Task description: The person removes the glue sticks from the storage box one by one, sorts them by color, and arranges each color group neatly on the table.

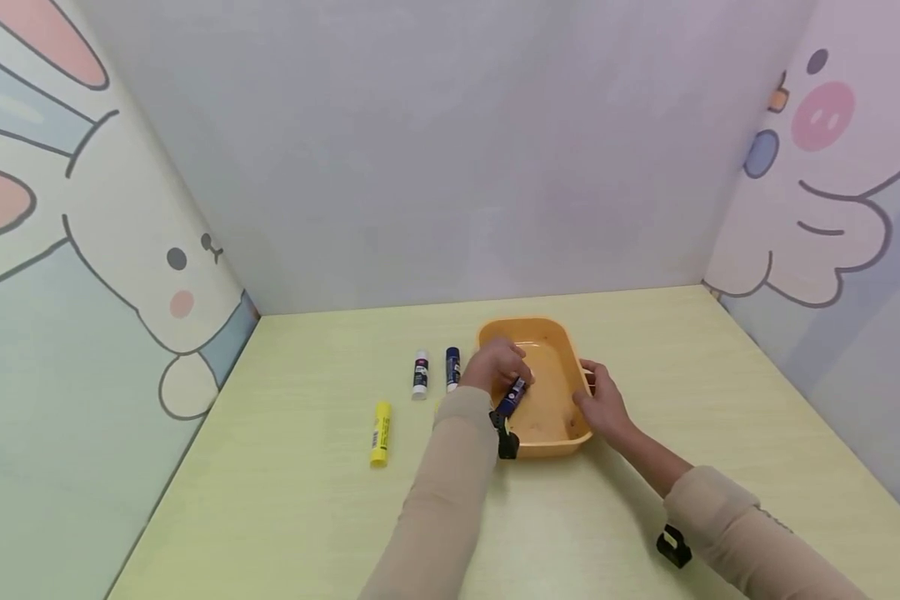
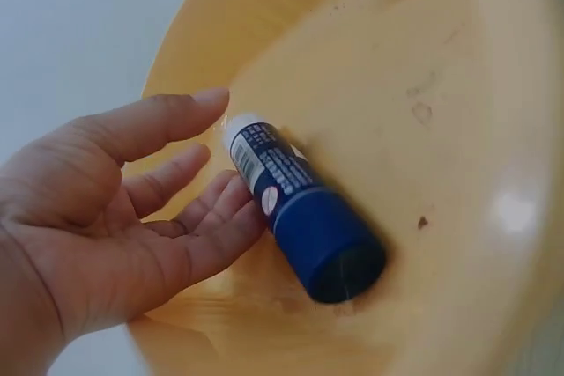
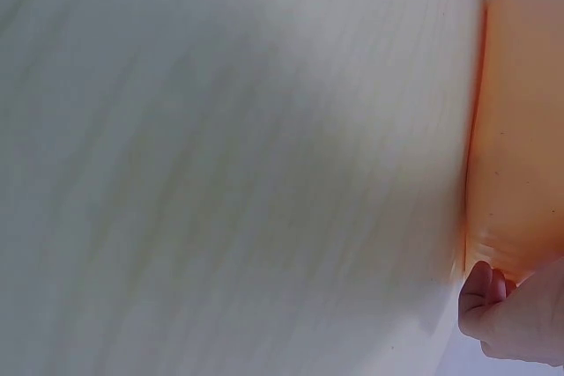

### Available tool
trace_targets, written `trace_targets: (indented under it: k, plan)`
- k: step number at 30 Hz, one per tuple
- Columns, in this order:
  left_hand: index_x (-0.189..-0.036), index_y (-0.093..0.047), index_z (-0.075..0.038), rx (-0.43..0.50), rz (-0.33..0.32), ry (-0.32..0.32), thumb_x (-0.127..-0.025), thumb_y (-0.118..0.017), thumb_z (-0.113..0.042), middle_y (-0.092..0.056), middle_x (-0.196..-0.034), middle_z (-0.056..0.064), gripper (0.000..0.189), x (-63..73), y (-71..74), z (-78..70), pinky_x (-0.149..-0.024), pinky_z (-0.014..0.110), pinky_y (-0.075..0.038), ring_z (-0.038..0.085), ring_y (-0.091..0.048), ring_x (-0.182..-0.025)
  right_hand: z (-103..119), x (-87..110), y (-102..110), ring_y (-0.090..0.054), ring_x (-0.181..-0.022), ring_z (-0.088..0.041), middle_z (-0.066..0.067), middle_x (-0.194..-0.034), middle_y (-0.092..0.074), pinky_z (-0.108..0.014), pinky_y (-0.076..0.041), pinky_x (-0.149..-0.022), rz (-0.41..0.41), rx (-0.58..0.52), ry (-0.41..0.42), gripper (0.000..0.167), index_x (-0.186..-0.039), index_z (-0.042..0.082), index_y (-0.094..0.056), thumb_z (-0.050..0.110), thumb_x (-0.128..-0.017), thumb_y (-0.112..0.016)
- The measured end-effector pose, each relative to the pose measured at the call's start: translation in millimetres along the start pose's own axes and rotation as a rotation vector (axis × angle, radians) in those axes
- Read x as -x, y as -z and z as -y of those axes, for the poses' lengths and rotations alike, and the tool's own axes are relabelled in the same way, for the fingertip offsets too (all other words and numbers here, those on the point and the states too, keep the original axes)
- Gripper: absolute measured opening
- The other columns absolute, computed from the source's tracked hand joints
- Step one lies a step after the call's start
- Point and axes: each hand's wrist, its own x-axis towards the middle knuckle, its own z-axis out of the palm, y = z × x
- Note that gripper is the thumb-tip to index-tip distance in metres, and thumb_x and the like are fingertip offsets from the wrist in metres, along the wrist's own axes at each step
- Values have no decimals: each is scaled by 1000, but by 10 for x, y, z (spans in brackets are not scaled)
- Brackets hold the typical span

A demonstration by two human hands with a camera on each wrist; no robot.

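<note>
A blue glue stick with a white end (image 2: 304, 209) lies in the orange plastic tray (image 1: 545, 325). My left hand (image 1: 498, 365) is inside the tray beside it, fingers loosely bent and thumb apart from them. In the left wrist view the fingertips reach the stick's side without closing round it. My right hand (image 1: 606, 406) grips the tray's right side, thumb at the rim and fingers on the outer wall. The right wrist view has only part of this hand (image 3: 511, 314), at the tray's lower corner.
Left of the tray lie a white-capped glue stick (image 1: 420, 375), a blue-capped one (image 1: 453, 368) and a yellow one (image 1: 380, 433). Something yellow (image 1: 438, 407) is mostly hidden by the left forearm. Walls border the pale wooden table (image 1: 285, 500) at the back and sides.
</note>
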Motion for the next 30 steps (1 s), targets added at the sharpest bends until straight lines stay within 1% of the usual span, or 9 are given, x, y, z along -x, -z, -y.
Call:
trace_targets:
  k: [5,7,9,12,17,20,24,27,30]
  plan:
    - [-109,-64,-6,6,28,154,-75,-77,-8,-61,-85,8,36,41,-12,-17,-71,32,-50,22,-59,-75,-11,-11,-25,-46,-108,-40,-31,-120,-45,-48,-42,-87,0,0,5,53,-135,-7,-30,-7,-84,-44]
    - [-112,-64,-8,-23,54,168,-75,-77,-8,-61,-85,8,39,24,-12,5,-68,32,-50,22,-58,-74,-6,-9,-35,-47,-107,-40,-31,-119,-46,-48,-43,-86,1,-2,8,53,-135,-7,-31,-7,-84,-44]
    - [-110,-65,-8,-59,68,176,-74,-78,-8,-60,-86,7,37,-1,-16,23,-65,30,-49,21,-56,-72,1,-9,-39,-47,-107,-40,-31,-119,-46,-47,-43,-86,0,-1,10,53,-135,-7,-31,-7,-84,-44]
    - [-111,-66,-11,-95,82,164,-72,-79,-7,-60,-88,5,41,-27,-22,45,-62,29,-47,20,-55,-72,10,-6,-42,-47,-107,-40,-31,-119,-46,-47,-44,-85,0,3,13,53,-135,-8,-31,-8,-84,-44]
    - [-98,-69,-8,-71,87,138,-71,-80,-3,-61,-89,5,29,-48,-27,50,-62,28,-47,19,-55,-74,14,-12,-34,-47,-107,-40,-32,-119,-46,-47,-44,-85,-5,4,20,53,-135,-7,-31,-8,-83,-44]
    - [-90,-70,-9,-77,85,122,-71,-80,-4,-60,-87,5,22,-74,-29,53,-61,29,-47,19,-55,-73,9,-16,-30,-47,-107,-40,-31,-118,-46,-47,-44,-85,-8,10,24,53,-135,-7,-31,-7,-83,-44]
    - [-90,-70,-10,-109,53,66,-71,-80,-10,-59,-83,3,21,-102,-35,58,-56,29,-46,19,-54,-68,-5,-22,-27,-48,-106,-40,-32,-118,-46,-47,-44,-85,-6,19,27,52,-134,-8,-31,-7,-84,-44]
    - [-91,-69,-7,-44,23,10,-72,-79,-11,-59,-82,3,21,-93,-43,64,-56,28,-48,19,-55,-66,-16,-24,-20,-48,-106,-40,-31,-119,-46,-48,-43,-86,-5,19,22,52,-134,-8,-31,-7,-84,-44]
    - [-93,-68,-5,74,11,-31,-75,-78,-11,-61,-84,4,21,-58,-47,73,-62,29,-52,19,-58,-71,-20,-15,-15,-47,-107,-40,-31,-119,-46,-48,-43,-87,-10,14,16,52,-134,-8,-31,-7,-85,-44]
